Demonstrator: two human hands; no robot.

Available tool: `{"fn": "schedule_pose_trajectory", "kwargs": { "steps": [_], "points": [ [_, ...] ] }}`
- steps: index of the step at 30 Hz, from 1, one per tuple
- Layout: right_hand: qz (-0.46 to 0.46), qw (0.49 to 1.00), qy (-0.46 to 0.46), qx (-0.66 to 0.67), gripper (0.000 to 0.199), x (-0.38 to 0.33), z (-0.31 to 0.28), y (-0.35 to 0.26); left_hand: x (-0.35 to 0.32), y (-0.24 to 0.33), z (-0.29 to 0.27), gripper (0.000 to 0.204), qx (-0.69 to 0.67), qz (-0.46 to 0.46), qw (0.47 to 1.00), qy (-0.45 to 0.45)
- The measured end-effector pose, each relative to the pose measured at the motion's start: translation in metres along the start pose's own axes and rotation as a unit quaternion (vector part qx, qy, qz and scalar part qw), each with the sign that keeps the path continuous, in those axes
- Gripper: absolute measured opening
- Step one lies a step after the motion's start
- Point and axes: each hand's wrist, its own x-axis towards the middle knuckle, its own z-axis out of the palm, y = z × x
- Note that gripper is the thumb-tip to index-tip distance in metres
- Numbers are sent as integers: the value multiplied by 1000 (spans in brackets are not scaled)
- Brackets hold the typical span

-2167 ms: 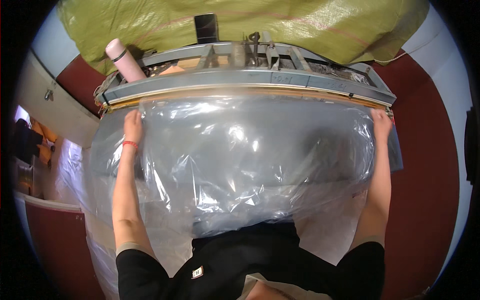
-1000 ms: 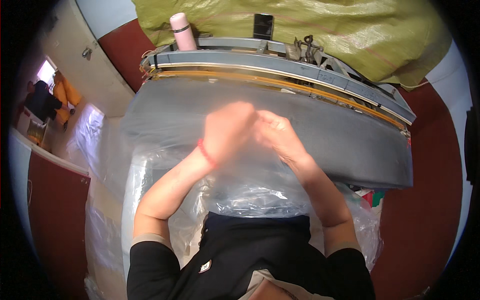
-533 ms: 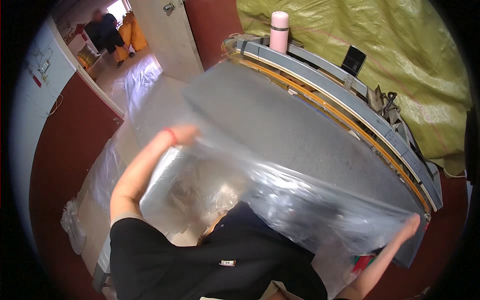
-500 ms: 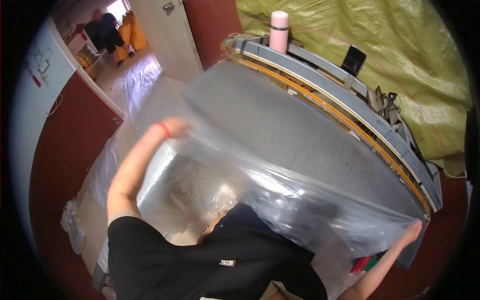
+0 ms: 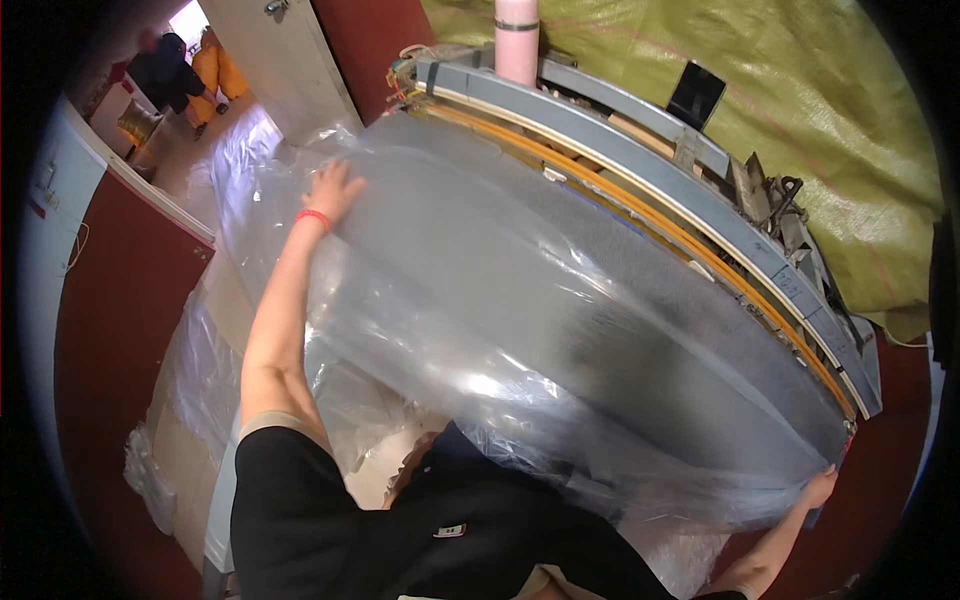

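Note:
A clear plastic sheet (image 5: pixel 450 290) lies over most of a grey padded bench top (image 5: pixel 640 230), with its near part hanging toward my body. My left hand (image 5: pixel 336 192), a red band on its wrist, rests on the sheet near the left end, fingers spread. At the right end, my right hand (image 5: pixel 820 487) is closed on the sheet's edge by the corner of the bench top. A strip of the grey surface along the far side shows bare of the sheet.
Behind the bench top runs a grey metal rail (image 5: pixel 620 135) with an orange strip. A pink flask (image 5: pixel 517 45), a dark phone (image 5: pixel 696 95) and metal clamps (image 5: pixel 785 200) sit along it. More plastic lies at left. Through the doorway, a person (image 5: pixel 170 75) stands near orange sacks (image 5: pixel 215 70).
The sheet has spread farther across the grey surface toward the rail. My left hand has moved away from my body and its fingers have opened; the right stays at the right end, slightly lower.

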Motion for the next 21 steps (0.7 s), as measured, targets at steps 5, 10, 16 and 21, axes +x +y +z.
{"fn": "schedule_pose_trajectory", "kwargs": {
  "steps": [5,10,16,21],
  "points": [
    [-34,996,-21,-77,43,0,-7,-20,55,-24,14,52,-66,148,985,-55],
    [-12,993,-30,-110,40,2,-2,-20,71,20,7,83,-13,56,989,-138],
    [-98,995,27,1,31,20,21,65,107,126,-13,71,267,144,912,-277],
    [-5,999,-37,-21,33,-21,-53,-77,-16,290,-18,14,-227,374,862,-256]
  ]
}}
